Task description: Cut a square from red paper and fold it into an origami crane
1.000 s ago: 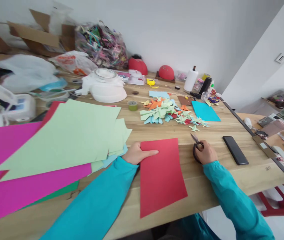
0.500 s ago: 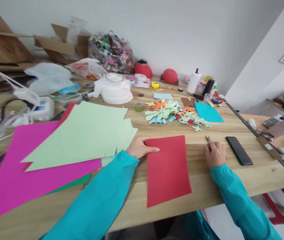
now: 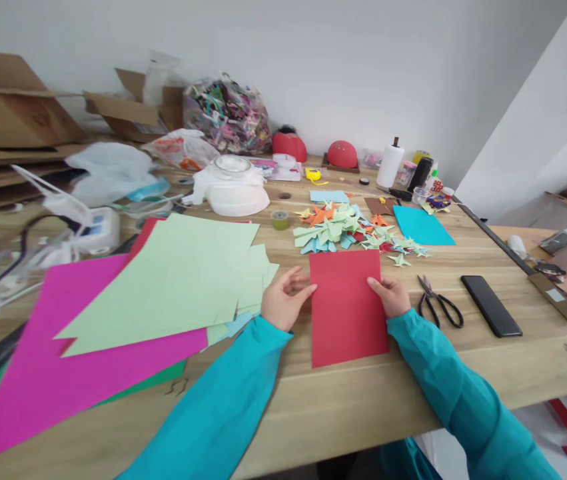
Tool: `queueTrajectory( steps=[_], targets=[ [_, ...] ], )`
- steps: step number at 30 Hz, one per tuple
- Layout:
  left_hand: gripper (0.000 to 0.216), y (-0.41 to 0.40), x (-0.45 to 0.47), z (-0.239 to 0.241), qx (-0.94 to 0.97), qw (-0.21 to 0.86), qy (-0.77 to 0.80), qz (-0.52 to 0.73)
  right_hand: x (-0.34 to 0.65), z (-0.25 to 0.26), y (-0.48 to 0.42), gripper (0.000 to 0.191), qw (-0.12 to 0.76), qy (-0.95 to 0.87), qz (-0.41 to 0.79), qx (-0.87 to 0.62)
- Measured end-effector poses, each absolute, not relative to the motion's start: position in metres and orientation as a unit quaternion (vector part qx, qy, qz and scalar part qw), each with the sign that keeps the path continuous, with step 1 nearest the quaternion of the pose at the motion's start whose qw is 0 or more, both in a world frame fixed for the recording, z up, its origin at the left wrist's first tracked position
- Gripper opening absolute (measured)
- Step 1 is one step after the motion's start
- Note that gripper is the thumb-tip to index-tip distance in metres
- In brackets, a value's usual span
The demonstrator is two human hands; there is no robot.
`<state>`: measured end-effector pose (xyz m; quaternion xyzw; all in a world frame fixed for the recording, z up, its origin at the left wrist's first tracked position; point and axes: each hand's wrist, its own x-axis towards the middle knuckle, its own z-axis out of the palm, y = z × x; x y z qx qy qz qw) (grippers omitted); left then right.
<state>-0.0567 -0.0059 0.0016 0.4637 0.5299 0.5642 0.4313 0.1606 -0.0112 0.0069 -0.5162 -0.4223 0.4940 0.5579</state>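
Observation:
A red sheet of paper [image 3: 348, 313] lies in front of me, its far edge close to the folded paper pieces. My left hand [image 3: 286, 297] has its thumb at the sheet's left edge, the fingers curled beside it. The opposite edge is pinched by my right hand [image 3: 390, 297], with the fingers partly hidden. Black-handled scissors [image 3: 439, 305] rest on the wood just right of that hand, blades slightly apart. Left of my left hand lie large light green sheets [image 3: 173, 287] over a magenta sheet [image 3: 128, 373].
Folded paper pieces [image 3: 343, 223] in several colours are heaped beyond the red sheet, beside a blue sheet [image 3: 423, 225]. A black phone [image 3: 492, 305] lies at the right. Tape [image 3: 280, 220], white plastic bags, cardboard boxes [image 3: 18, 113] and a power strip [image 3: 103, 230] occupy the back and left.
My right hand has let go of the scissors and moved left to the red sheet's right edge. The sheet has shifted away from me, and my left hand has moved to its side edge.

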Motion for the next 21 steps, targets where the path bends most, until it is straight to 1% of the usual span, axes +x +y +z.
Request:
queueTrajectory(
  steps=[3,5,8,11,14,21],
  targets=[
    [0.055,-0.011,-0.053,-0.007,0.531,0.365,0.546,0.536,0.159,0.004,-0.017,0.039,0.552,-0.423,0.501,-0.516],
    [0.046,-0.014,-0.052,-0.009,0.589,0.303,0.549,0.509,0.158,0.005,-0.021,0.041,0.552,-0.425,0.505,-0.510],
    [0.041,-0.017,-0.052,-0.011,0.661,0.219,0.545,0.467,0.156,0.005,-0.023,0.042,0.561,-0.428,0.497,-0.506],
    [0.039,-0.019,-0.052,-0.013,0.700,0.160,0.531,0.450,0.155,0.003,-0.023,0.040,0.566,-0.433,0.482,-0.509],
    [0.039,-0.022,-0.050,-0.015,0.719,0.126,0.518,0.446,0.155,-0.002,-0.024,0.039,0.567,-0.432,0.479,-0.513],
    [0.043,-0.033,-0.043,-0.015,0.740,0.100,0.510,0.426,0.155,-0.005,-0.026,0.040,0.569,-0.429,0.462,-0.528]
  ],
)
